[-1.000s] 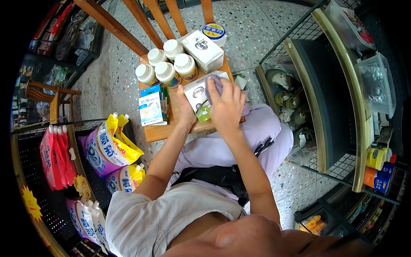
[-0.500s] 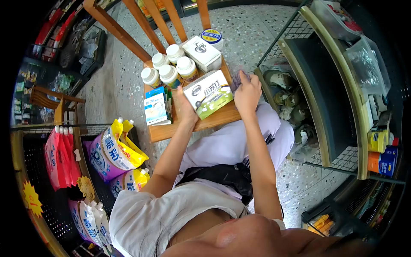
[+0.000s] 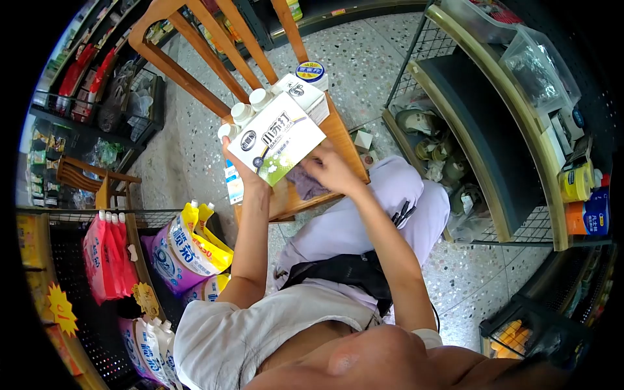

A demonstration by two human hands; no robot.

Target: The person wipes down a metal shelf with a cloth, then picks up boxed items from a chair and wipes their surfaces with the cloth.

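Note:
My left hand (image 3: 249, 175) grips the left edge of a white and green baking soda box (image 3: 296, 138), raised and tilted above a wooden chair seat (image 3: 344, 146). At the box's lower right edge, my right hand (image 3: 337, 172) is closed on a purple-grey cloth (image 3: 304, 184), its fingertips partly hidden. Behind the box stand white-capped bottles (image 3: 242, 114), some covered from view. Another white box (image 3: 304, 94) and a round tub with a blue and yellow lid (image 3: 310, 71) sit at the seat's far side. A blue and white packet (image 3: 234, 182) shows by my left wrist.
Slatted chair back (image 3: 224, 45) rises at the far side. A curved shelf unit (image 3: 474, 143) with caps and plastic boxes stands to the right. At left, detergent bags (image 3: 182, 247) and pink bags (image 3: 104, 257) sit on shelving. Speckled floor (image 3: 357, 58) surrounds the chair.
The baking soda box has been lifted off the seat and moved up and left in my left hand. My right hand and the cloth have moved left, to below the box's right edge.

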